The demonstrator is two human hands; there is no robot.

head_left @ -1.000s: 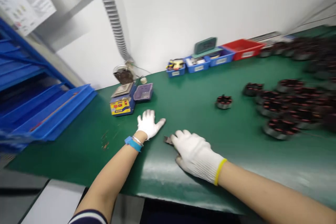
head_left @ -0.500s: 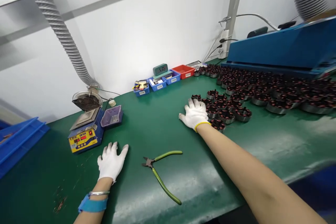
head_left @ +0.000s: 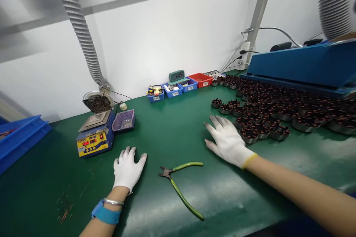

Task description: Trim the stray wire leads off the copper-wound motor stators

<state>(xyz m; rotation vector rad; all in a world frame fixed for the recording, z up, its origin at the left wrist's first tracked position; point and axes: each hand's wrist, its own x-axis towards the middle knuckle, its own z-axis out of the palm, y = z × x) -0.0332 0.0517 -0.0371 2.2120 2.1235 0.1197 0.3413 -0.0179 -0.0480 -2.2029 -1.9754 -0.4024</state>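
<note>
My left hand point(head_left: 128, 169), in a white glove with grey fingertips, rests on the green tabletop point(head_left: 150, 133) with its fingers spread and nothing in it. My right hand point(head_left: 226, 139), gloved too, is beside a cluster of copper-wound motor stators point(head_left: 250, 133); its fingers are apart and hold nothing. Whether its edge touches the nearest stator I cannot tell. Between the hands lies a pair of green-handled cutting pliers point(head_left: 168, 172), jaws and handles spread. Just beyond my left hand stands a blue and yellow solder pot point(head_left: 96, 139) with a lit red display.
A purple tray point(head_left: 124, 120) sits beside the solder pot, under a grey duct point(head_left: 86, 37). Along the wall are blue bins point(head_left: 156, 98), a red bin point(head_left: 200, 79) and a clock point(head_left: 176, 76). Many more stators point(head_left: 278, 96) fill the right, before a blue machine point(head_left: 300, 64). Wire scraps point(head_left: 65, 213) lie front left.
My right hand has shifted right and nearer to me, and its fingers now point more to the left. The camera view has turned slightly. My left hand stays flat near the solder pot.
</note>
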